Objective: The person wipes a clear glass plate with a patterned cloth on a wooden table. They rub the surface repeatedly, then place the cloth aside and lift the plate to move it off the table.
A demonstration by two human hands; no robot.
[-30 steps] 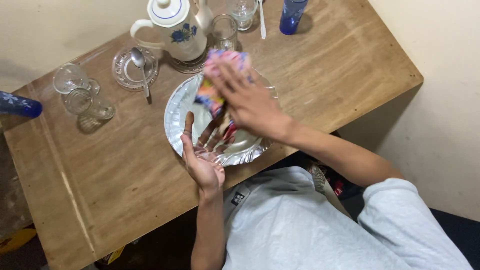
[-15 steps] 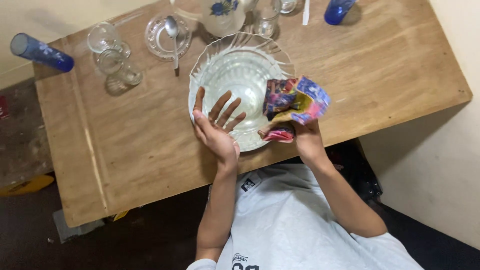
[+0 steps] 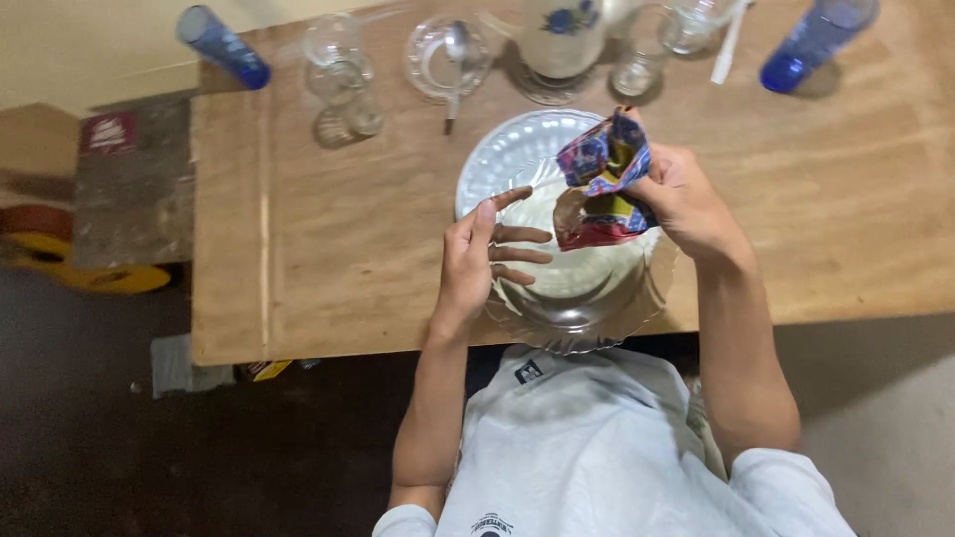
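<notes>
A: Entry, head view. The right hand (image 3: pixel 686 199) grips a crumpled, multicoloured foil wrapper (image 3: pixel 602 184), fingers clenched on its upper right edge. Where does it sit?

B: Above the clear glass plate (image 3: pixel 567 298), toward the plate's 1 o'clock. The wrapper's mouth tilts down and left, toward the plate's middle; my judgement is that this angle keeps anything loose falling onto the glass and not onto the worktop (image 3: pixel 328 259).

A: Left hand?

B: The left hand (image 3: pixel 477 254) is released: fingers spread, holding nothing. It lies on the plate's rim at 9 o'clock, fingertips pointing at the wrapper. Probably it steadies the plate, since the near rim overhangs the worktop edge at 6 o'clock, above the person's pale shirt.

A: Contents of the plate?

B: Cannot tell; the glass reads bare, but glare hides detail.

A: Surroundings, plate as centre.

B: At 12 o'clock, a white pot with a blue flower pattern (image 3: pixel 565 35) on a glass coaster. At 11 o'clock, a small glass dish with a spoon (image 3: pixel 453 55) resting across it. Further on at 10 o'clock, clear glasses (image 3: pixel 338 70), then a blue tumbler (image 3: pixel 224 48) lying on its side near the worktop's corner. At 1 o'clock, another blue tumbler (image 3: pixel 811 45), upright, well apart from the hands.
</notes>
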